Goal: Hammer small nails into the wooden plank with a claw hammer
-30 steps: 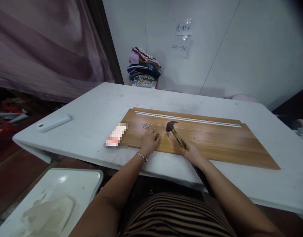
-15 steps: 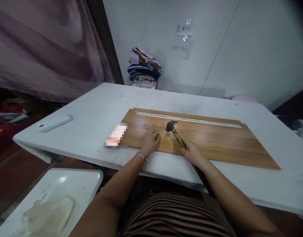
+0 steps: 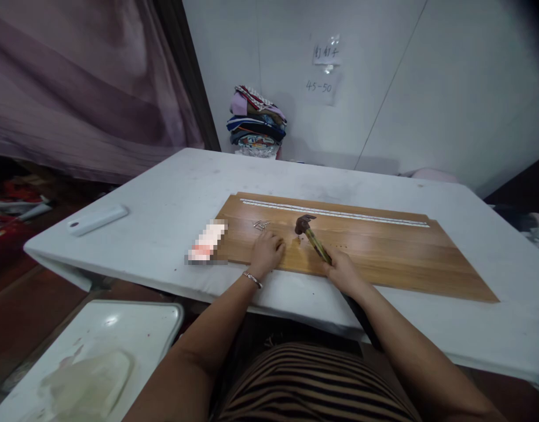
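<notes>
A claw hammer (image 3: pixel 313 239) is gripped by its handle in my right hand (image 3: pixel 342 271). The hammer's head is low over the wooden board (image 3: pixel 401 252), with a small nail or mark just under it. Whether the head touches that spot I cannot tell. My left hand (image 3: pixel 267 253) rests on the board to the left of the hammer, fingers slightly bent and holding nothing I can see. Several loose nails (image 3: pixel 260 225) lie on the board just beyond its fingertips. A row of small dark dots runs to the right of the hammer head.
White cloth covers the table (image 3: pixel 163 193). Two strips of measuring tape (image 3: pixel 335 212) run along the board's far edge. A blurred-out phone-like object (image 3: pixel 207 240) lies at its left end, and a white handle-shaped object (image 3: pixel 97 220) farther left. Folded clothes (image 3: pixel 257 123) are stacked by the wall.
</notes>
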Available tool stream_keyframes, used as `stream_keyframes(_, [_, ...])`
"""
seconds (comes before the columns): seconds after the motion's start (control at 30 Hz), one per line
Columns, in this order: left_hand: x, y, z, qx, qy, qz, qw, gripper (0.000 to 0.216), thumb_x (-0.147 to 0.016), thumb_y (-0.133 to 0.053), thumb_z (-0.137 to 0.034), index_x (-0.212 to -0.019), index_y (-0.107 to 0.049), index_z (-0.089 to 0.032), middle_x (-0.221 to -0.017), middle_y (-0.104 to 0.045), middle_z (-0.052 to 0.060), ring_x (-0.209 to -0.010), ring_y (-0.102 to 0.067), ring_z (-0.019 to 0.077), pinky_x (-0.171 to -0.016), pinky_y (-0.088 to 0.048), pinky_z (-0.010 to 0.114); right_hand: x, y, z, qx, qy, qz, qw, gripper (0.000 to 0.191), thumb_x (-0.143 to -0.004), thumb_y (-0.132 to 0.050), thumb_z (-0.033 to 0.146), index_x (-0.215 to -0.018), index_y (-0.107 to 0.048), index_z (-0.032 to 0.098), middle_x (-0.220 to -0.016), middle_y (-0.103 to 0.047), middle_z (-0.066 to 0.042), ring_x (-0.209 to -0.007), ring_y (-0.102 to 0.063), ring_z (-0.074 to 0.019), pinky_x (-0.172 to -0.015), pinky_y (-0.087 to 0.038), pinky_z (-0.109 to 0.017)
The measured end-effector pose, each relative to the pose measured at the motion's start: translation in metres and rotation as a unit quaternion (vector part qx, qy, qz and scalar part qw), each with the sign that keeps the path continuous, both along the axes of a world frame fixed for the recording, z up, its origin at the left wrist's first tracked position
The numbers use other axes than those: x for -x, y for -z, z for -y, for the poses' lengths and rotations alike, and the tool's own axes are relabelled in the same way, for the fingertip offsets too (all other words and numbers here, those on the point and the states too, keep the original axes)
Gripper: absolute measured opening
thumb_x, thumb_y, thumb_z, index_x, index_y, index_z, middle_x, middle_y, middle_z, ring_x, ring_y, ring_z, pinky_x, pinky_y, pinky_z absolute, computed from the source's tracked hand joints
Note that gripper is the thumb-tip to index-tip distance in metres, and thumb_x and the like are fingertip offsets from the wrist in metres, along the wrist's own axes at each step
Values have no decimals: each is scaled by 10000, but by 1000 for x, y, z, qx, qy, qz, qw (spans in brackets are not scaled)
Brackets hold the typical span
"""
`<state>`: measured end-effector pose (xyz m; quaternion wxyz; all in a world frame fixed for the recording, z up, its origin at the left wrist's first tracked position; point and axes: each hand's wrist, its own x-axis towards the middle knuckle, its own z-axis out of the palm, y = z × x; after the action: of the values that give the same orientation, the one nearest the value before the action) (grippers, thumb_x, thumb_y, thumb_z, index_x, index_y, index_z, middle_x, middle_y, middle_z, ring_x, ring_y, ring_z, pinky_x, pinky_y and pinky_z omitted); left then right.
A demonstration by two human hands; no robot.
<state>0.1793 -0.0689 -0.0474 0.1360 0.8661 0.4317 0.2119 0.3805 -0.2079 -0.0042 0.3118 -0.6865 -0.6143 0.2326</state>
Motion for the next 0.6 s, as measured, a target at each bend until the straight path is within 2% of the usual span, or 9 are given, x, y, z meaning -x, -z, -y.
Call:
stream_keyframes(0.2, [-1, 1, -1, 1, -3, -3, 1000, 166, -928, -578, -236, -859, -729, -220, -984, -651, 75, -1026, -569, 238, -960, -460, 392, 0, 6, -1, 10, 8, -12, 1000, 564, -739, -520, 56, -1277, -650, 164, -1159, -741, -120, -1009, -667, -288, -899, -492, -401])
stream_keyframes(0.43, [1, 3, -2, -5, 0, -5, 1000, 170, -932, -573, -246, -886, -732, -210, -991, -654, 80, -1024, -576, 241, -964, -462, 388, 1, -3, 0, 4, 8, 6, 1000, 477, -751, -520, 63, -1191, -677, 158, -1093, -748, -109, -970, -661, -267, -857, -487, -359])
stream_keyframes(0.6, [1, 4, -1, -4, -2, -8, 1000, 161, -929, -580, -254, -892, -730, -209, -998, -657, 72, -1025, -575, 236, -952, -464, 380, -1, 5, -1, 4, 0, 9, 1000, 470, -752, -520, 78, -1186, -680, 166, -1066, -753, -105, -934, -665, -266, -843, -496, -372])
